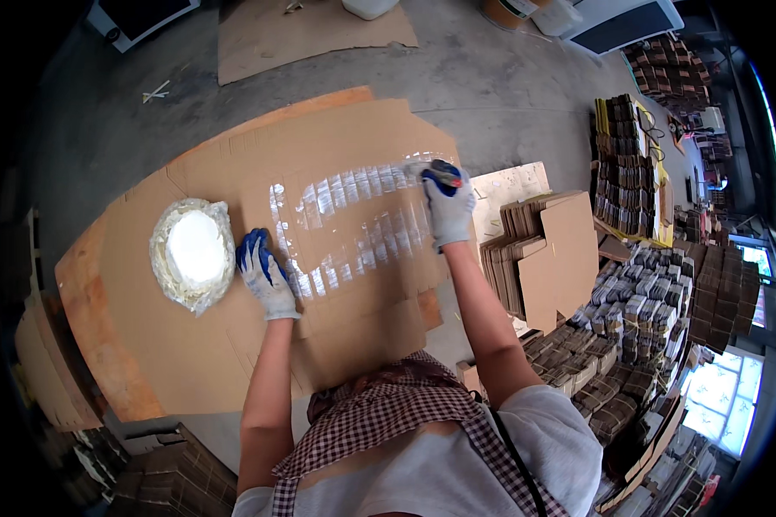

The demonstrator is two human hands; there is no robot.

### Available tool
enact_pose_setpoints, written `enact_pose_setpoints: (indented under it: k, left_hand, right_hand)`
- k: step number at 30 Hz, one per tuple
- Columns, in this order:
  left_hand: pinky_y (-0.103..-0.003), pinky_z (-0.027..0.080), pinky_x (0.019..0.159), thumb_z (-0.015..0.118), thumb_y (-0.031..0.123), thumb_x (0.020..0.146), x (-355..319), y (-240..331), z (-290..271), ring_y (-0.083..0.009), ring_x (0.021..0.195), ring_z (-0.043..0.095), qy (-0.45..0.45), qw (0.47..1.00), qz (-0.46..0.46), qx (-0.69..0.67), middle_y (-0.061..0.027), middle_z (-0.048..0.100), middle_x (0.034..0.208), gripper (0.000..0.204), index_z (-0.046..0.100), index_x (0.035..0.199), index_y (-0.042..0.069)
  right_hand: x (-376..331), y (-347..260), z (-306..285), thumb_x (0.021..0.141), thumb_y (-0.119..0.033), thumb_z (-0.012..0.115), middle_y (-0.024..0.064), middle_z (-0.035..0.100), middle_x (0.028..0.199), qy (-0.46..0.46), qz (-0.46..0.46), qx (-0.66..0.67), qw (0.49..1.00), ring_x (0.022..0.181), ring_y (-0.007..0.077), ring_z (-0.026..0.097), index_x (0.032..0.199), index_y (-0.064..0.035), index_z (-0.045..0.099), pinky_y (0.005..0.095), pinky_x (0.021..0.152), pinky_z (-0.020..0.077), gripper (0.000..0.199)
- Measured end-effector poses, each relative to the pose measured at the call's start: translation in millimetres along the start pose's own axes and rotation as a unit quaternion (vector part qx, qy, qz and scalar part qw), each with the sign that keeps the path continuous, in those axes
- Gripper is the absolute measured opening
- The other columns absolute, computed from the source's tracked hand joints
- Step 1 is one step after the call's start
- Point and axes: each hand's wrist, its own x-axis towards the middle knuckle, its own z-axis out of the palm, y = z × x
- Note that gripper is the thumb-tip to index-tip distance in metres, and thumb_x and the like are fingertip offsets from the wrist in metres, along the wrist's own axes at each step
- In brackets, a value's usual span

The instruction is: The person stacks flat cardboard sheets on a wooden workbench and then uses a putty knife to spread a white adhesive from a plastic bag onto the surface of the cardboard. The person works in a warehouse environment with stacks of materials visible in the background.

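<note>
My right hand (447,205), in a white glove with blue coating, is closed round a dark brush (445,170) with a red spot. Its head is blurred at the far right end of the white streaks (353,185). These wet-looking streaks run in two banded rows across brown cardboard (345,142), with another band down the left side. My left hand (263,269), gloved alike, rests on the cardboard left of the streaks, its fingers stretched out. Beside it stands a round tub of white paste (197,248), wrapped in crumpled clear plastic.
Orange-brown board (103,345) shows under the cardboard's left edge. To the right, a stack of cut cardboard sheets (543,254) leans near my forearm. Bundled stacks (625,172) stand farther right. Another cardboard sheet (310,43) lies on the grey floor (457,103) beyond.
</note>
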Motion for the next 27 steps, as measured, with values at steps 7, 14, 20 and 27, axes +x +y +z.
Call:
enact_pose_setpoints:
  k: [7,14,20,27]
  left_hand:
    - [-0.048,0.027,0.118,0.036,0.032,0.106,3.3,7.3,3.1,-0.0361,0.13,0.05,-0.013,1.0,-0.001,0.006,-0.0163,0.062,0.136,0.048,0.065,0.128,0.0]
    - [-0.047,0.028,0.118,0.038,0.031,0.106,2.4,6.2,1.8,-0.0351,0.132,0.05,-0.017,1.0,-0.004,0.021,-0.0159,0.062,0.138,0.047,0.063,0.129,-0.001]
    - [-0.047,0.028,0.118,0.039,0.029,0.106,2.8,13.7,4.0,-0.0353,0.132,0.049,-0.024,1.0,-0.001,0.019,-0.016,0.061,0.138,0.045,0.063,0.13,-0.001]
    - [-0.048,0.026,0.119,0.037,0.029,0.106,1.7,15.5,7.6,-0.0371,0.132,0.049,-0.017,1.0,0.0,0.011,-0.0167,0.062,0.137,0.046,0.063,0.129,-0.001]
  right_hand:
    - [38.8,32.9,16.8,0.08,-0.02,0.08,0.0145,0.069,0.101,-0.04,-0.072,-0.044,0.996,0.088,0.0306,0.068,0.112,-0.0033,0.067,0.0392,0.083,0.0545,0.038]
    - [112.9,37.4,-66.6,0.08,-0.028,0.079,0.0155,0.071,0.104,0.159,-0.132,-0.257,0.944,0.095,0.0345,0.069,0.106,-0.0036,0.069,0.0424,0.086,0.0535,0.037]
    - [124.7,34.5,-67.1,0.08,-0.028,0.078,0.0161,0.069,0.108,0.107,-0.11,-0.297,0.943,0.099,0.0354,0.067,0.108,-0.0049,0.068,0.0422,0.087,0.0527,0.037]
    - [77.7,46.2,-91.3,0.08,-0.028,0.077,0.0176,0.066,0.109,-0.034,-0.183,-0.281,0.942,0.101,0.037,0.064,0.11,-0.0051,0.067,0.0439,0.088,0.0511,0.04]
